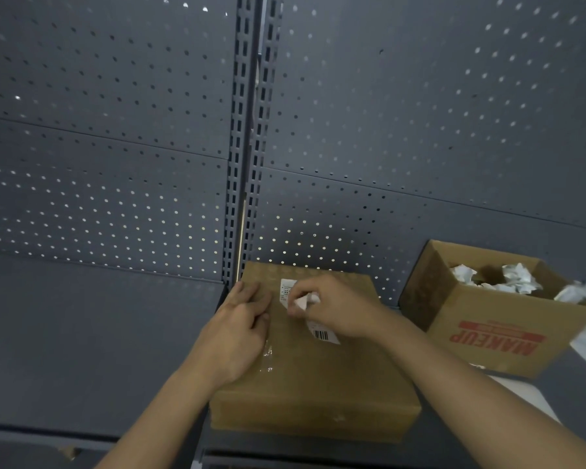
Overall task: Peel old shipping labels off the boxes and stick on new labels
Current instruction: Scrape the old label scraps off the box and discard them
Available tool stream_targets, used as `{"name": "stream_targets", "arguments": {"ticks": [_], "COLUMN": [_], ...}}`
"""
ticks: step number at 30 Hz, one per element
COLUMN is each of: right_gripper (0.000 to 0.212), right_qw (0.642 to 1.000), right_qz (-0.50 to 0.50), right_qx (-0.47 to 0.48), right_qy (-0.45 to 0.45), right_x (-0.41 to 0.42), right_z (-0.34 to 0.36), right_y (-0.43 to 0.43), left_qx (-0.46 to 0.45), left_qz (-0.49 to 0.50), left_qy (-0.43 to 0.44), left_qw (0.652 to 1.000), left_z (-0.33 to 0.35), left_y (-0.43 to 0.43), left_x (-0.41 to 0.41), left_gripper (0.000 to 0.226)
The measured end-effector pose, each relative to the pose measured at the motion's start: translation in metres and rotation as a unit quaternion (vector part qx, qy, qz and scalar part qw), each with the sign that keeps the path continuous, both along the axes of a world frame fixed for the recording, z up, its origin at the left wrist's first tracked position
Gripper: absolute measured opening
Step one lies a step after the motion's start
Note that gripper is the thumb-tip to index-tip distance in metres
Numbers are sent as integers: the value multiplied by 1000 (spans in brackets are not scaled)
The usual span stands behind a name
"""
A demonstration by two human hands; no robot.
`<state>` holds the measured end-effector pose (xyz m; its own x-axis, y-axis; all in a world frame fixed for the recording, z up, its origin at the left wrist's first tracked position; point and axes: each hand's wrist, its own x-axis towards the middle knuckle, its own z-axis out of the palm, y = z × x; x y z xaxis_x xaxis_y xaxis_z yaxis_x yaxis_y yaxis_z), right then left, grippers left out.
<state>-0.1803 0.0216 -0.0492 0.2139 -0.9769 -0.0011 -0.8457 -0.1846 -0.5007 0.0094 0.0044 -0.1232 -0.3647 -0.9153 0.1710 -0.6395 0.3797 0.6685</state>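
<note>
On top of the closed box [318, 384], near its far edge, the old label [286, 289] lay partly lifted. The right hand [335, 306] pinched a crumpled white flap of it between thumb and fingers [296, 294]. A printed strip showed just beyond the fingertips and a barcode corner showed below the hand. The left hand [241, 326] lay flat on the box's left part, its fingers [251, 292] straight and pressed together, just beside the label and above a strip of clear tape [268, 357].

The box sat on a dark shelf [99, 350] with its far edge close against the pegboard back [115, 130] (the shelf stretched wide to the left). To the right, near but not touching, stood an open box [487, 326] printed MAKEUP, holding crumpled white paper wads [518, 275].
</note>
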Motion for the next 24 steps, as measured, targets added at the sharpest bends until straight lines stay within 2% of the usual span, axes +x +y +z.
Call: {"name": "stream_targets", "arguments": {"ticks": [1, 3, 5, 6, 9, 11, 17, 19, 22, 24], "right_gripper": [6, 23, 33, 32, 21, 20, 20, 20, 19, 16], "right_qw": [1000, 998, 998, 999, 991, 967, 898, 892, 917, 943], "right_qz": [-2, -8, -14, -24, -80, -124, -203, -211, -173, -149], "right_qx": [-15, -23, -21, -22, -25, -19, -52, -50, -35, -22], "right_qy": [24, 63, 57, 38, -100, -222, -386, -398, -357, -297], "right_x": [0, 2, 1, 0, -3, -3, 3, 3, 2, 0], "right_z": [0, 0, -1, -3, -8, -8, -10, -11, -7, -3], "right_y": [-1, -1, -1, -2, -6, -6, -8, -9, -7, -5], "left_qx": [1, 1, 2, 1, 2, 0, 0, 3, 1, -4], "left_qz": [0, -1, -2, -2, -3, -3, 3, 3, 5, 6], "left_qy": [3, 5, 5, 5, 7, 6, 4, 3, 2, -2], "left_qw": [1000, 1000, 1000, 1000, 1000, 1000, 1000, 1000, 1000, 1000], "left_z": [-1, -1, 0, 0, 2, 3, 5, 6, 5, 6], "left_y": [0, 0, 0, 0, 1, 2, 2, 3, 3, 3], "left_x": [0, 1, 1, 0, 1, 0, 0, 0, -1, -1], "left_gripper": [48, 48, 48, 48, 48, 48, 47, 47, 47, 47]}}
